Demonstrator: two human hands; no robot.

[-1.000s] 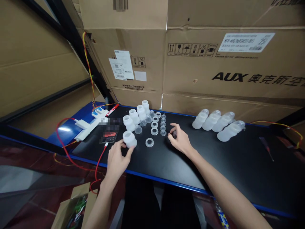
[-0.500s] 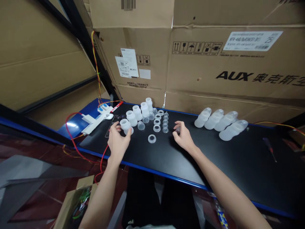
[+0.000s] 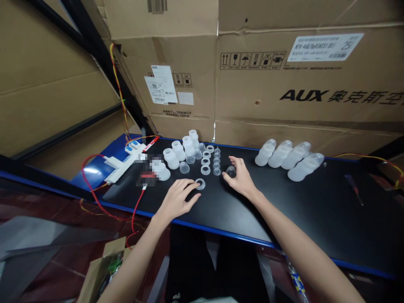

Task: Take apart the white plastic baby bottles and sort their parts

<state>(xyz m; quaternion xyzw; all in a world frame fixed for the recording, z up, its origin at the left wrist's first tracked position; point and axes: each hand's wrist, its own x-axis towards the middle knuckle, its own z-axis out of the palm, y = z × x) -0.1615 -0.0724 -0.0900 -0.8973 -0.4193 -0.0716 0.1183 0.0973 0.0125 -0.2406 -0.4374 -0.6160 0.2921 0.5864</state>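
My left hand (image 3: 180, 197) reaches over the table with its fingers stretched and thumb apart. Its fingertips meet the near-left edge of a translucent ring (image 3: 200, 185) lying flat; firm contact is hard to make out. My right hand (image 3: 241, 179) curls its thumb and fingers around a clear dome cap (image 3: 231, 171), low over the black tabletop. Between the hands stand columns of parts: rings (image 3: 205, 170), small nipple-like pieces (image 3: 216, 172) and clear dome caps (image 3: 184, 167). Frosted open-necked bottles (image 3: 171, 159) line up at the left, the nearest partly blurred out.
Several capped frosted bottles (image 3: 305, 167) lean in a row at the right. A screwdriver (image 3: 354, 189) lies farther right. A power strip (image 3: 123, 165) with red cable (image 3: 136, 208) and a red marker (image 3: 150, 144) are at the left. A cardboard wall (image 3: 189, 42) closes the back.
My left hand has let go of the nearest open bottle and moved right to the loose ring. My right hand stays around the dome cap, nearly in place. The view has shifted slightly.
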